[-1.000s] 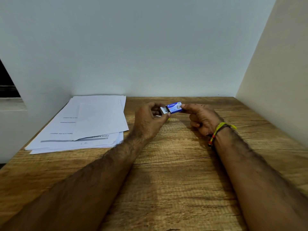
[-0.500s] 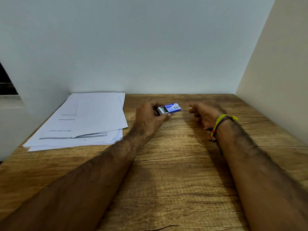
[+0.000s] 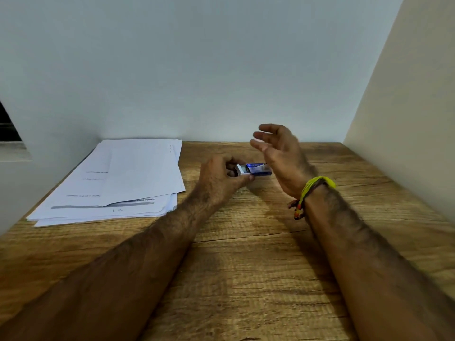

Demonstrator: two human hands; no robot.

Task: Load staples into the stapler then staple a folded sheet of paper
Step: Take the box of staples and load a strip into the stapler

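Wooden worktop [image 3: 246,267], both forearms reaching in. Left hand [image 3: 219,180] pinches blue staple box [image 3: 256,169], inner tray slid partway out, low over the worktop centre. Right hand [image 3: 278,151] raised just beside it, fingers loose, holding nothing. Paper stack [image 3: 118,178] far left, against the wall.

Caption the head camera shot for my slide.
Left hand grips a half-open staple box; right hand lifts open beside it.

Dim, even light; soft shadows; wide-angle edge stretch; right hand [image 3: 278,153] perhaps motion-blurred.
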